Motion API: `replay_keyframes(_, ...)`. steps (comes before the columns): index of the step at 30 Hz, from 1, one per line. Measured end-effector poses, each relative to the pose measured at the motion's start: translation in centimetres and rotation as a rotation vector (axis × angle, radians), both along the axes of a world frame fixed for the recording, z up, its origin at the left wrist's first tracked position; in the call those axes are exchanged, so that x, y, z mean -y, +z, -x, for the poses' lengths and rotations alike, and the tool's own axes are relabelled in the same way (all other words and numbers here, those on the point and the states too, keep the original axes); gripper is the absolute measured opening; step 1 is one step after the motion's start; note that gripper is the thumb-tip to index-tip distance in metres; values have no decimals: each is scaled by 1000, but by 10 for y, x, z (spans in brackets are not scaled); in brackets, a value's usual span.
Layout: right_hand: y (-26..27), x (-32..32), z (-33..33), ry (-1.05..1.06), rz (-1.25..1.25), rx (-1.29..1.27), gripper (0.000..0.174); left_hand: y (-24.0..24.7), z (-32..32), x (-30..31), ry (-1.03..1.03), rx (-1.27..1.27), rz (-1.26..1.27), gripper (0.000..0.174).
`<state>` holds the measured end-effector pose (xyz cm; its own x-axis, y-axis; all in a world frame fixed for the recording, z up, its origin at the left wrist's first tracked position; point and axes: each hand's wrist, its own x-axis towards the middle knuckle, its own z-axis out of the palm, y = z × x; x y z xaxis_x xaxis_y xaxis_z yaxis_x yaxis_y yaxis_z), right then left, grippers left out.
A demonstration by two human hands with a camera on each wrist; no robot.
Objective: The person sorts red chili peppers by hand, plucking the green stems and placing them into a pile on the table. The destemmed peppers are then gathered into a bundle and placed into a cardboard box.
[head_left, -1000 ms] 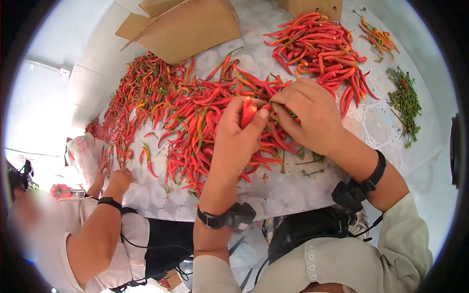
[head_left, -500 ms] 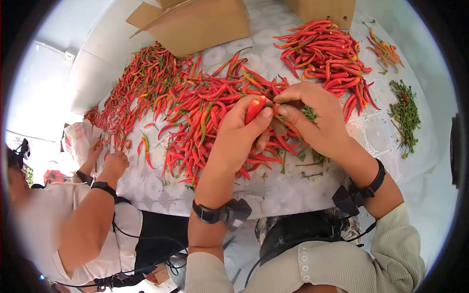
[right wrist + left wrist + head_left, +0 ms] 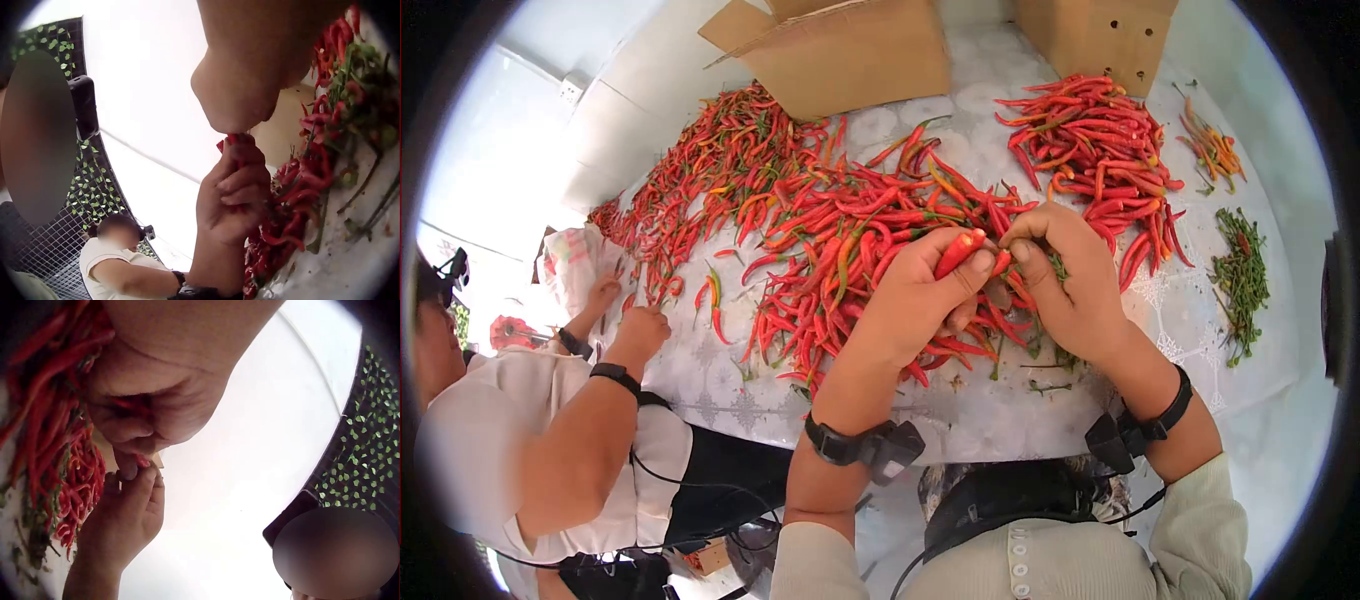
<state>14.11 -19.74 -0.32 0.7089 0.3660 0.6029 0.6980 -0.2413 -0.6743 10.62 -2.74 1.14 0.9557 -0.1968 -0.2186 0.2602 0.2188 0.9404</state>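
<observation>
My left hand [image 3: 915, 305] grips a few red chili peppers [image 3: 953, 257], their pale, stemless tops poking out beside the thumb. Curled fingers hide most of their length. Close against it, my right hand [image 3: 1078, 285] has thumb and forefinger together at the top of another red chili [image 3: 1001, 263] in that bunch. The left wrist view shows the right fingertips pinching around a red chili end [image 3: 142, 460]. Beneath both hands spreads a big heap of red chilies [image 3: 820, 250], some with green stems.
A pile of red chilies [image 3: 1090, 140] lies at the back right, near a heap of green stems [image 3: 1240, 285] and some orange-green chilies [image 3: 1215, 150]. Cardboard boxes [image 3: 855, 65] stand behind. Smaller chilies [image 3: 710, 150] spread leftward, where another person [image 3: 570, 430] works at the table.
The right hand has shifted from a stem by the left fingertips to the chili top, its fingers curling closer. The left hand keeps its bunch. The head view has tilted slightly.
</observation>
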Motion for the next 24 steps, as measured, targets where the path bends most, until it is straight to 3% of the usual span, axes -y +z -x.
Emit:
replay_keyframes(3, -2, -1, 3, 85, -199, -308, 7, 0, 2, 1, -37, 16, 100, 24)
replay_keyframes(9, -2, -2, 6, 172, -338, -488, 11, 1, 5, 1, -70, -19, 170, 23)
replay_keyframes(13, -2, 1, 2, 248, -308, -421, 14, 1, 2, -5, -157, -64, 357, 24)
replay_keyframes(15, -4, 1, 0, 317, -325, -408, 16, 2, 1, -7, -170, -84, 350, 23)
replay_keyframes(18, 6, 6, 4, 394, -355, -664, 15, 1, 3, -4, -129, -103, 316, 21)
replay_keyframes(24, -3, 3, -2, 278, -383, -581, 14, 4, 6, 3, -39, -72, 161, 23)
